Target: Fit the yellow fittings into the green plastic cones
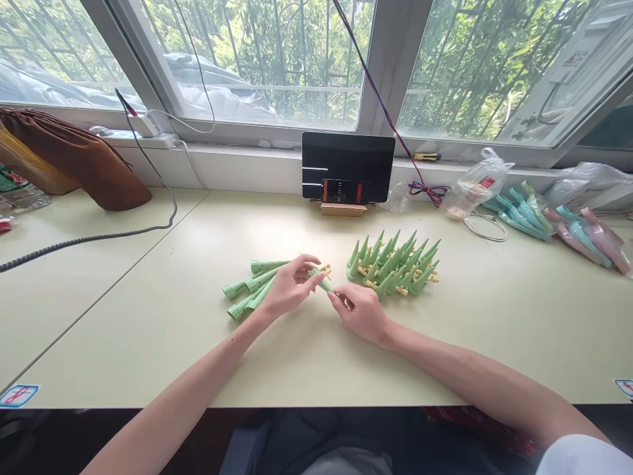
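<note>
Left hand (289, 287) and right hand (362, 314) pinch, fingertips close.

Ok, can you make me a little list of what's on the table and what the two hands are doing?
Left hand: pinching a green piece with a yellow tip
Right hand: fingertips on the same piece's near end
Left of hands: loose pile of plain green tubes, lying flat
Right of hands: bunched pile of green pieces with yellow bits
Back edge: dark tablet, phone propped before it
Far left: brown bag, black cable
Far right: teal and pink pieces
Surface: pale table
</note>
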The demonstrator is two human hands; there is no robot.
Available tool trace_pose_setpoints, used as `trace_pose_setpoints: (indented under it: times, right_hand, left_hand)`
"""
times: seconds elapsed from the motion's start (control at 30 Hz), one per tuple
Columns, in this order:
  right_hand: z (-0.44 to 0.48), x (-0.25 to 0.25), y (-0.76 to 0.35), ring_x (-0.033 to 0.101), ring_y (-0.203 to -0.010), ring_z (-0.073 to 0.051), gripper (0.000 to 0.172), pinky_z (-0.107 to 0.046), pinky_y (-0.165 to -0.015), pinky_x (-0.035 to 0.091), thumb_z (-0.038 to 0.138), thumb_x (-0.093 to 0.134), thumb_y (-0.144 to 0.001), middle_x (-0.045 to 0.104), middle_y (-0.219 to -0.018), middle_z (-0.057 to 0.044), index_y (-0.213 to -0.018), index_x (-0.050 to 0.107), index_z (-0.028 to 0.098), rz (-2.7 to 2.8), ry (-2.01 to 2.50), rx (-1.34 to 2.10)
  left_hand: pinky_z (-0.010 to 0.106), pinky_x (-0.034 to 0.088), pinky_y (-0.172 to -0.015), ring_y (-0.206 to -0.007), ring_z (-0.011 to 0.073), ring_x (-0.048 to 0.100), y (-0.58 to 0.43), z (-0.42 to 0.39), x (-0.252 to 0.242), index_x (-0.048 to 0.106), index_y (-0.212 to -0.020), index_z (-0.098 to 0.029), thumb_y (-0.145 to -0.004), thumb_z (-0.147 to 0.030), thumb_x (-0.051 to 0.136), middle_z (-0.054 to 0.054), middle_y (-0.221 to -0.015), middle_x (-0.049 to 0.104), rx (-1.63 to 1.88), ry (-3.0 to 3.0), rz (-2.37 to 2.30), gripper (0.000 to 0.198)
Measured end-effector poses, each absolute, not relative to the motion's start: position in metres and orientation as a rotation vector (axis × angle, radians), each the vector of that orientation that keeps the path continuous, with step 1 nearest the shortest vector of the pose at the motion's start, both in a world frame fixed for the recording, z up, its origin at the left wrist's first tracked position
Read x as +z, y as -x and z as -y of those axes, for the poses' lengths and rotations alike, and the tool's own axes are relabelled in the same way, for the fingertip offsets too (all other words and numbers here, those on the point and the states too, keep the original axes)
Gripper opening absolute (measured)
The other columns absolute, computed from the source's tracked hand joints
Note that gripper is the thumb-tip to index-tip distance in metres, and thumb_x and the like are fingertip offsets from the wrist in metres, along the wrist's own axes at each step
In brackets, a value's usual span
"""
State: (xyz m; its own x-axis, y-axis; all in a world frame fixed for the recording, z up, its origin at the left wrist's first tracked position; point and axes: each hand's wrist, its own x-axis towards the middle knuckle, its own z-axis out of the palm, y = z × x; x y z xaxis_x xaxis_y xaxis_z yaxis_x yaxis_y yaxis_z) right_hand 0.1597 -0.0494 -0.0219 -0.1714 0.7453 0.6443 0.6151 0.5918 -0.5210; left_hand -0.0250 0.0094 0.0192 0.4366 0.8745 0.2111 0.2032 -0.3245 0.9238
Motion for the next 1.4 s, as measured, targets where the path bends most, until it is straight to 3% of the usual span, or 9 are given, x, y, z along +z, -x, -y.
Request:
trace_pose_setpoints:
  times: [0.2,0.4,0.57,0.87,0.97,1.03,1.13,1.3,1.4]
  right_hand:
    - [0.050,-0.024,-0.158,0.046,-0.050,-0.009,0.026,-0.022,-0.053,0.035,0.024,0.055,-0.094,0.060,-0.060,0.001,-0.071,0.061,0.017,1.998,1.149,0.192]
    - [0.049,-0.024,-0.157,0.041,-0.049,-0.009,0.032,-0.024,-0.053,0.030,0.021,0.050,-0.095,0.052,-0.056,0.002,-0.063,0.054,0.017,2.083,1.187,0.164]
    - [0.047,-0.023,-0.156,0.045,-0.053,-0.011,0.029,-0.025,-0.055,0.030,0.019,0.050,-0.094,0.055,-0.061,0.001,-0.065,0.052,0.018,2.187,1.188,0.153]
    - [0.044,-0.024,-0.154,0.048,-0.056,-0.012,0.027,-0.025,-0.055,0.032,0.017,0.046,-0.096,0.057,-0.065,0.000,-0.070,0.054,0.018,2.221,1.138,0.176]
    - [0.044,-0.026,-0.154,0.047,-0.055,-0.012,0.026,-0.024,-0.056,0.034,0.019,0.045,-0.097,0.059,-0.067,0.000,-0.074,0.056,0.018,2.138,1.169,0.209]
    - [0.045,-0.026,-0.154,0.047,-0.055,-0.011,0.024,-0.023,-0.056,0.035,0.019,0.044,-0.098,0.060,-0.069,0.000,-0.078,0.057,0.018,2.091,1.180,0.219]
    - [0.045,-0.023,-0.154,0.046,-0.053,-0.011,0.025,-0.023,-0.054,0.033,0.020,0.043,-0.099,0.058,-0.066,0.000,-0.078,0.055,0.019,2.049,1.203,0.203]
    - [0.042,-0.010,-0.152,0.031,-0.045,-0.011,0.037,-0.026,-0.048,0.022,0.023,0.042,-0.100,0.043,-0.053,0.004,-0.063,0.039,0.021,2.086,1.256,0.094]
    - [0.035,0.003,-0.146,0.034,-0.047,-0.011,0.032,-0.026,-0.050,0.023,0.019,0.039,-0.100,0.047,-0.058,0.003,-0.069,0.044,0.020,2.104,1.302,0.075]
  left_hand:
    - [0.026,0.045,-0.058,-0.049,0.0085,0.048,0.025,-0.007,0.016,0.061,-0.091,-0.020,-0.088,-0.042,0.061,0.000,-0.080,0.068,0.857,-2.189,-1.164,0.022]
    - [0.030,0.046,-0.068,-0.056,0.0129,0.053,0.027,-0.008,0.012,0.064,-0.092,-0.021,-0.092,-0.036,0.056,0.000,-0.081,0.069,0.806,-2.313,-1.171,0.017]
    - [0.032,0.047,-0.072,-0.060,0.0139,0.056,0.030,-0.012,0.003,0.067,-0.090,-0.021,-0.093,-0.029,0.053,0.004,-0.094,0.070,0.810,-2.330,-1.101,0.017]
    - [0.029,0.046,-0.066,-0.060,0.0127,0.053,0.030,-0.012,0.008,0.068,-0.091,-0.021,-0.095,-0.034,0.051,0.003,-0.093,0.068,0.900,-2.323,-1.085,0.022]
    - [0.025,0.042,-0.058,-0.052,0.0096,0.043,0.034,-0.015,0.012,0.067,-0.091,-0.020,-0.096,-0.035,0.050,0.000,-0.075,0.063,0.987,-2.258,-1.124,0.024]
    - [0.023,0.037,-0.053,-0.047,0.0092,0.037,0.039,-0.019,0.013,0.066,-0.094,-0.019,-0.096,-0.036,0.049,-0.005,-0.056,0.049,1.048,-2.219,-1.176,0.024]
    - [0.021,0.034,-0.049,-0.044,0.0091,0.036,0.048,-0.026,0.014,0.066,-0.099,-0.021,-0.097,-0.035,0.045,-0.008,-0.048,0.038,1.108,-2.195,-1.235,0.026]
    - [0.020,0.046,-0.058,-0.049,0.0084,0.053,0.058,-0.033,0.018,0.062,-0.115,-0.021,-0.093,-0.015,0.036,-0.003,-0.067,0.062,1.174,-2.187,-1.165,0.034]
    - [0.023,0.052,-0.062,-0.050,0.0073,0.055,0.059,-0.035,0.021,0.061,-0.116,-0.019,-0.090,-0.009,0.032,0.001,-0.078,0.066,1.191,-2.192,-1.140,0.040]
